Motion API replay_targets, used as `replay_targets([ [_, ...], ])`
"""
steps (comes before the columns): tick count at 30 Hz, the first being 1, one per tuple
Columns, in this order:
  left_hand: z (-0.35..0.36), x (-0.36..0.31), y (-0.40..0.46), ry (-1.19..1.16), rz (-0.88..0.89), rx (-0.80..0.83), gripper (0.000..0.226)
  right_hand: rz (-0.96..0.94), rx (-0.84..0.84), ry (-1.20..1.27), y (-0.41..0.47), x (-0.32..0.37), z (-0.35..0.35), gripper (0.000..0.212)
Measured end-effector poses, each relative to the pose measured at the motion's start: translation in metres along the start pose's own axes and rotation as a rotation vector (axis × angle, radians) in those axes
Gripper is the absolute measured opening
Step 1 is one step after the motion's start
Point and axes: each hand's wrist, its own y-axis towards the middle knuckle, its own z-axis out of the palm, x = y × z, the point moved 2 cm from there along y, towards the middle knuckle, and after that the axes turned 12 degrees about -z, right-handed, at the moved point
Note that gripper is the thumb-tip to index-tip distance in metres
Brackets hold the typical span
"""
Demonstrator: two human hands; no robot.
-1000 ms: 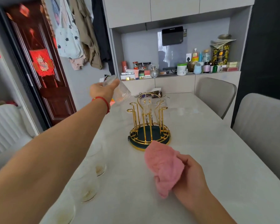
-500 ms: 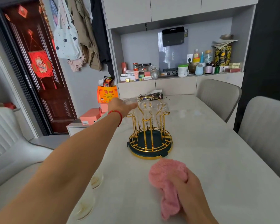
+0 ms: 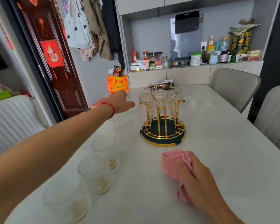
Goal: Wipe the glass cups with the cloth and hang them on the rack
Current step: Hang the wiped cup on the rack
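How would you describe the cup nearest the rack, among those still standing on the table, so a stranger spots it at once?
Start at the gold rack on the pale table. Left of it, under the outstretched left arm, three upright glass cups stand in a row. The nearest cup is the far one, partly hidden behind the middle cup.

The fingertips of the left hand [image 3: 121, 102] are blurred, so a grip cannot be told. The pink crumpled cloth [image 3: 176, 165] is partly hidden under the right hand [image 3: 199, 180]. The nearest clear glass cup [image 3: 66, 199], lower left, is smeared
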Motion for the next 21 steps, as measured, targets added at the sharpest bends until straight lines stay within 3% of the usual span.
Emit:
replay_targets([
  [3,-0.012,0.046,-0.048,0.119,0.039,0.053,0.068,0.021,-0.009,0.081,-0.002,0.003,0.003,0.019],
  [6,-0.011,0.081,-0.091,0.280,-0.018,0.238,0.069,0.137,-0.052,0.200,0.002,0.004,0.013,0.031],
  [8,-0.007,0.093,-0.104,0.374,-0.058,0.339,0.082,0.277,-0.097,0.409,-0.001,0.007,0.021,0.025],
  [11,-0.002,0.098,-0.104,0.300,-0.082,0.417,0.087,0.396,-0.115,0.764,-0.010,0.013,0.028,0.025],
  [16,-0.003,0.086,-0.107,0.212,0.023,0.252,0.086,0.421,-0.171,1.057,-0.020,0.019,0.018,0.035],
  [19,-0.012,0.061,-0.126,0.226,0.224,0.068,0.083,0.385,-0.248,1.193,-0.019,0.017,0.003,0.032],
  [21,-0.021,0.041,-0.149,0.091,0.307,0.026,0.084,0.342,-0.279,1.273,-0.018,0.018,-0.007,0.032],
])
